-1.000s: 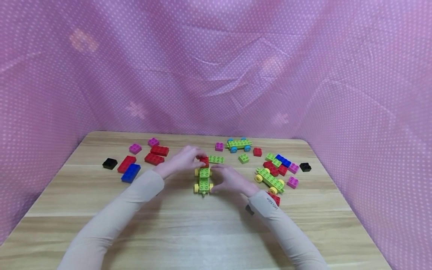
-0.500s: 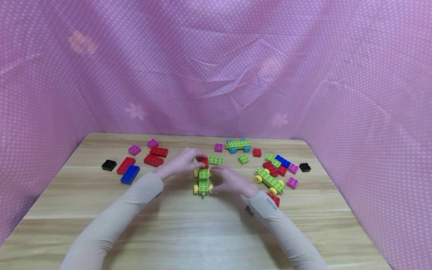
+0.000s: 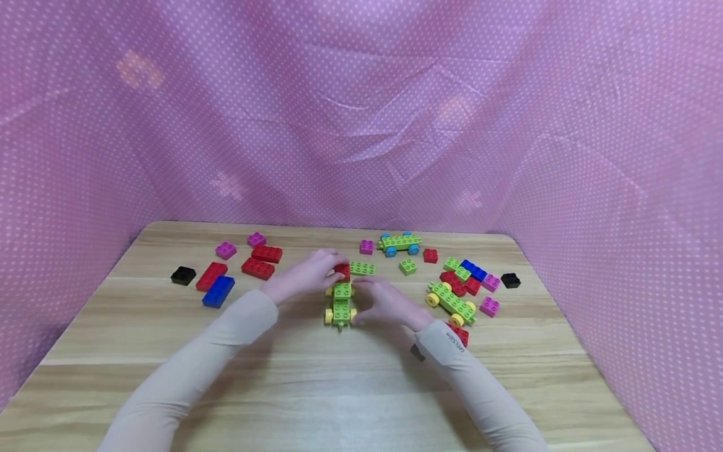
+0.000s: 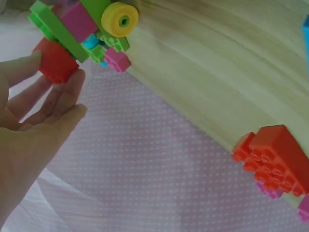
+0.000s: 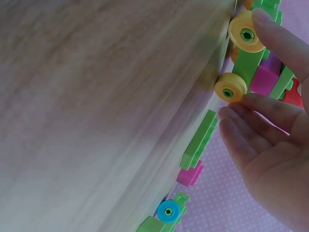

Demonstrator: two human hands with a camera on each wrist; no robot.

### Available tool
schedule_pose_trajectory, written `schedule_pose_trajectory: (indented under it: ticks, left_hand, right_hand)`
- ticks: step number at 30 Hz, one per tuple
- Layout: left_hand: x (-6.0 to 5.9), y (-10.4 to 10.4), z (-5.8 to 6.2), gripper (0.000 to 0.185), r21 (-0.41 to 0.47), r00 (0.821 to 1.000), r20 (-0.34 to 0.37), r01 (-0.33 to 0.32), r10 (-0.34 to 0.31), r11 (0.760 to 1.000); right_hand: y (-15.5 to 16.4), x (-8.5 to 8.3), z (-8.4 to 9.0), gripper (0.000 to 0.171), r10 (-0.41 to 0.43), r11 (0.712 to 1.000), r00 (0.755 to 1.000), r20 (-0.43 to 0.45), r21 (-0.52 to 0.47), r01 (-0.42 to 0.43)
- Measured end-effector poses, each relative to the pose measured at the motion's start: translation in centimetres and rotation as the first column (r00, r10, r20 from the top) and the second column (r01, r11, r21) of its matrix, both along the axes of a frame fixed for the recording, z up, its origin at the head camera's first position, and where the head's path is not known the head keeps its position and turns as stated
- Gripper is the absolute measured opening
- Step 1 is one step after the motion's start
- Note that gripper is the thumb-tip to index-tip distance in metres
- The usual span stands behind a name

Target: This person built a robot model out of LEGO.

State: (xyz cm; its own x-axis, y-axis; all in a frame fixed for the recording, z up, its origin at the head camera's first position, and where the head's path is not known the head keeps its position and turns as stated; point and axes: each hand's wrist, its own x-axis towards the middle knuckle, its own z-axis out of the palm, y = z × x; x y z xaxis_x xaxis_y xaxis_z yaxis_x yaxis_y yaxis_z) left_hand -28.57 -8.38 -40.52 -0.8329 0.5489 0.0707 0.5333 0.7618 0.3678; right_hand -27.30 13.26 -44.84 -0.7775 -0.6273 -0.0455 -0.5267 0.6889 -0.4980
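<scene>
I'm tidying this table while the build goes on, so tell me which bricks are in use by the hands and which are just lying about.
In use:
- small red plastic brick, pinched by the left hand
- green plastic car base with yellow wheels, steadied by the right hand

Lying about:
- flat green plastic plate
- green car base with blue wheels
- long blue plastic brick
- black plastic brick

A wheeled cart (image 3: pixel 341 303) stands at the table (image 3: pixel 316 389) centre between the left hand (image 3: pixel 307 271) and right hand (image 3: pixel 390 302), loose bricks (image 3: pixel 237 267) lying left and a second cart (image 3: pixel 452 302) right.
</scene>
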Motion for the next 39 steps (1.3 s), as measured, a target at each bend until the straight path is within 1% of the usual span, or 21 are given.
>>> schedule_pose_trajectory:
  ticks: [5,8,12,13,17,19,20,27,34,37,39]
  left_hand:
    - [-0.4,-0.5,-0.4,0.031,0.128,0.999,0.048,0.012,-0.018,0.992]
    - [-0.5,-0.6,-0.6,0.029,0.172,0.996,0.08,0.016,-0.03,0.985]
    - [-0.5,-0.5,-0.5,0.032,0.158,0.995,0.1,0.009,-0.024,0.987]
    - [-0.5,-0.4,-0.4,0.032,0.148,0.995,0.095,0.014,-0.029,0.989]
    - [-0.3,0.1,-0.3,0.028,0.095,0.998,0.042,0.046,-0.05,0.994]
    - [-0.3,0.2,-0.3,0.026,0.078,0.999,0.015,0.048,-0.049,0.996]
    - [-0.2,0.2,-0.3,0.026,0.077,0.999,0.014,0.044,-0.045,0.996]
    - [-0.2,-0.1,-0.6,0.029,0.167,0.995,0.102,0.001,-0.018,0.986]
    - [-0.5,-0.7,-1.2,0.035,0.248,0.993,0.114,-0.035,0.007,0.968]
    - [-0.5,-0.8,-1.5,0.035,0.265,0.993,0.117,-0.043,0.012,0.963]
    - [-0.5,-0.9,-1.5,0.036,0.271,0.991,0.134,-0.05,0.014,0.961]
  right_hand:
    - [0.0,0.0,0.0,0.084,0.007,1.0,1.0,-0.011,-0.009,-0.007]
    - [0.1,0.0,0.0,0.083,0.008,1.0,1.0,-0.011,-0.01,-0.008]
    - [0.2,0.0,-0.1,0.083,0.009,1.0,1.0,-0.016,-0.009,-0.009]
    - [0.2,0.0,-0.1,0.084,0.009,1.0,1.0,-0.015,-0.01,-0.009]
    - [0.2,0.0,0.0,0.084,0.012,1.0,1.0,-0.012,-0.014,-0.012]
    - [0.2,0.0,0.0,0.083,0.013,1.0,1.0,-0.006,-0.017,-0.013]
    - [0.2,0.0,0.0,0.083,0.015,1.0,1.0,-0.007,-0.017,-0.015]
    - [0.2,0.0,-0.2,0.084,0.016,1.0,1.0,-0.025,-0.005,-0.016]
    - [0.2,-0.1,-0.2,0.085,0.02,1.0,0.999,-0.027,-0.004,-0.02]
    - [0.2,0.0,-0.1,0.085,0.016,1.0,1.0,-0.022,-0.004,-0.016]
    - [0.2,0.0,-0.1,0.085,0.013,1.0,1.0,-0.019,0.001,-0.013]
